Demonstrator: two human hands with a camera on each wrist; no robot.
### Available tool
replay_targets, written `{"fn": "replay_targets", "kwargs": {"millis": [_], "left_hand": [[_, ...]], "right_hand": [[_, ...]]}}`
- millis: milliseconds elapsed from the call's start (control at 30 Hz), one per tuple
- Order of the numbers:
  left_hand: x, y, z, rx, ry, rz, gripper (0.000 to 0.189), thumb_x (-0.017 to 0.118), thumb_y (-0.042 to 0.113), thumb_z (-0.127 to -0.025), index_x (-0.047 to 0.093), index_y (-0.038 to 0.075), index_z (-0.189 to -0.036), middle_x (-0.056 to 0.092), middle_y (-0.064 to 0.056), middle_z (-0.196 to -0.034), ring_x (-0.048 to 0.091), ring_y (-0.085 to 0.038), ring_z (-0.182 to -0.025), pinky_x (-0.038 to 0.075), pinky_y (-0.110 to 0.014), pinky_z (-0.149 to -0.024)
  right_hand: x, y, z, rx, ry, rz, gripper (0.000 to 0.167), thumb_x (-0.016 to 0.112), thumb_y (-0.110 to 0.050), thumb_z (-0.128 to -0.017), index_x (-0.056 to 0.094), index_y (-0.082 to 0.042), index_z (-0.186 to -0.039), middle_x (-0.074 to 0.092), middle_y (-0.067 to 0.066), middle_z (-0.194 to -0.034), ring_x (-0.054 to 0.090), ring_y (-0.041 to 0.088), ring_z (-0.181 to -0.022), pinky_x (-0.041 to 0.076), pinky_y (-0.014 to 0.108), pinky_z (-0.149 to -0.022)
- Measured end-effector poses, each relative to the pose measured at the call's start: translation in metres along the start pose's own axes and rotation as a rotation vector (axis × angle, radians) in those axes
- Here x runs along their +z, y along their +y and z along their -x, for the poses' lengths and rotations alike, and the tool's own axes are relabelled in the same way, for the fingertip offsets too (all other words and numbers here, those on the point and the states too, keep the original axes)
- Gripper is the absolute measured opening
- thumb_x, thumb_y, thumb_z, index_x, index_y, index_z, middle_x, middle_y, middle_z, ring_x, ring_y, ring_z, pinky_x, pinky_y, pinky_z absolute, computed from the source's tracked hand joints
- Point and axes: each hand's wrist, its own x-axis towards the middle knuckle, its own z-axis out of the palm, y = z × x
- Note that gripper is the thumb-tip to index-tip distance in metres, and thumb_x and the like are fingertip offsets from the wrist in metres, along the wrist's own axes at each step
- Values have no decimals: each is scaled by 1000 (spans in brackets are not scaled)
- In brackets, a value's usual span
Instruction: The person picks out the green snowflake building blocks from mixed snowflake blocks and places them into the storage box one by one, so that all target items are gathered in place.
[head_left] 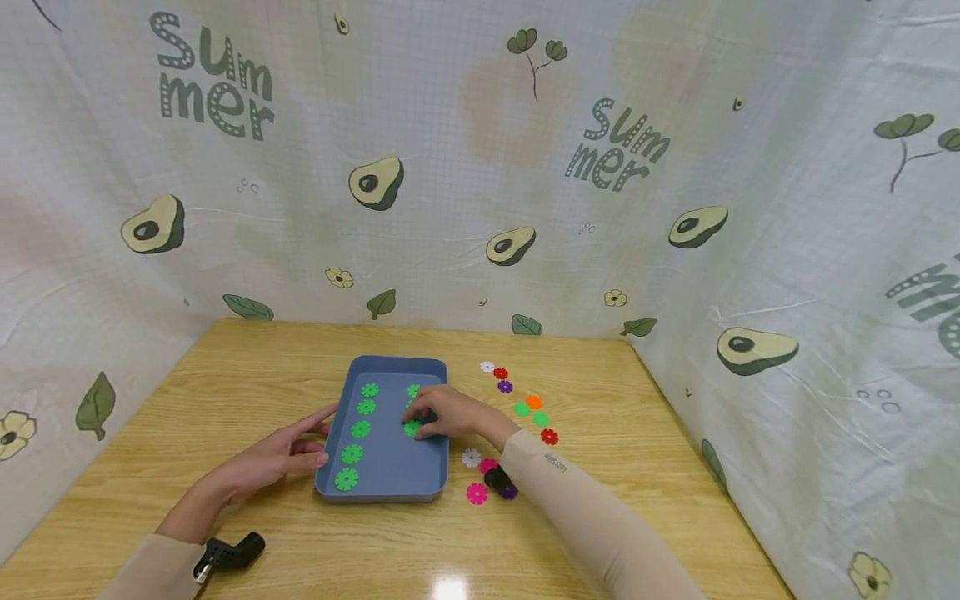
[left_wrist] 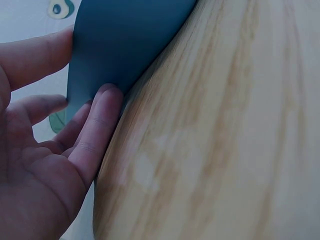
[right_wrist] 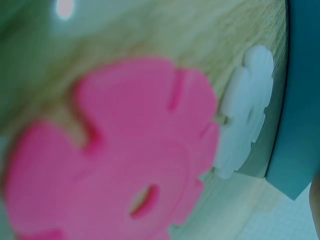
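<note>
A blue-grey tray [head_left: 390, 492] lies on the table, with green flower-shaped discs in it. Several form a column along its left side, including one disc [head_left: 361, 429]. My left hand [head_left: 273, 454] rests its fingertips against the tray's left outer wall; the left wrist view shows the fingers [left_wrist: 102, 110] fairly straight on that wall [left_wrist: 125, 40]. Inside the tray, toward its right side, my right hand [head_left: 446, 411] pinches a green flower-shaped disc [head_left: 412, 428] between thumb and fingers. Another green disc [head_left: 413, 390] sits farther back, partly overlapped by the hand.
Right of the tray lie loose discs: pink [head_left: 477, 493], white [head_left: 471, 457], orange [head_left: 534, 402], red [head_left: 550, 437], purple [head_left: 505, 387] and green [head_left: 541, 419]. The right wrist view has a pink disc [right_wrist: 130, 115] close up. A patterned cloth [head_left: 450, 167] hangs behind the table.
</note>
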Motion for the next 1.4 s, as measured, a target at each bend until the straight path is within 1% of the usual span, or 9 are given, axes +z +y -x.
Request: {"fn": "replay_targets", "kwargs": {"millis": [133, 300, 433, 567, 700, 867, 1000, 1233, 1400], "left_hand": [[0, 1, 0, -1, -3, 2, 84, 65, 20, -108, 11, 16, -173, 31, -28, -154, 49, -37, -131, 50, -24, -95], [0, 1, 1, -6, 0, -1, 84, 65, 20, -108, 12, 16, -173, 31, -28, -154, 49, -36, -130, 49, -23, -95], [0, 2, 1, -5, 1, 0, 84, 65, 20, -108, 12, 16, -173, 31, -29, -153, 49, -36, -129, 50, -23, -95], [0, 2, 1, -1, 2, 0, 83, 64, 20, -108, 12, 15, -173, 31, -29, -153, 49, -36, -128, 50, -23, -95], [0, 1, 1, 9, -6, 17, 83, 64, 18, -109, 11, 14, -173, 32, -29, -152, 50, -37, -129, 50, -23, -95], [1, 1, 1, 18, -12, 23, 83, 63, 18, -109, 10, 13, -172, 33, -30, -152, 51, -37, -130, 50, -22, -96], [1, 1, 1, 14, -10, 14, 83, 63, 19, -109, 11, 13, -173, 33, -29, -153, 51, -38, -131, 50, -22, -96], [1, 2, 0, 18, -7, 6, 83, 63, 19, -109, 11, 13, -173, 33, -29, -153, 50, -38, -132, 50, -22, -96], [1, 1, 0, 24, -13, 12, 82, 63, 18, -109, 10, 12, -172, 32, -29, -154, 49, -39, -133, 50, -23, -96]], "right_hand": [[-1, 1, 0, -18, 13, 0, 32, 80, -24, -98, 78, -14, -129, 67, 2, -114, 62, 15, -101, 49, 18, -89], [-1, 2, 0, -38, 28, -1, 34, 81, -27, -97, 78, -14, -128, 68, 3, -116, 63, 15, -104, 51, 22, -93], [-2, 3, 1, -42, 43, -1, 34, 82, -29, -96, 78, -15, -128, 70, 2, -121, 63, 15, -110, 51, 24, -99], [-5, 2, 3, -49, 66, 9, 36, 83, -29, -95, 78, -15, -128, 71, 2, -125, 63, 19, -117, 49, 24, -104], [-10, 0, 9, -59, 77, 49, 37, 83, -30, -95, 77, -15, -129, 70, 1, -129, 62, 18, -123, 46, 27, -110], [-14, 1, 27, -52, 97, 61, 38, 84, -31, -94, 77, -15, -128, 66, 1, -136, 57, 18, -132, 43, 34, -116], [-18, 5, 47, -30, 117, 20, 41, 85, -30, -94, 76, -13, -130, 64, 6, -143, 53, 22, -137, 41, 39, -118], [-27, 16, 88, -12, 167, -64, 48, 85, -27, -94, 72, -10, -137, 59, 14, -148, 51, 29, -140, 44, 49, -115], [-32, 29, 114, 29, 196, -65, 54, 84, -30, -94, 67, -9, -142, 56, 14, -151, 50, 30, -142, 44, 54, -115]]}}
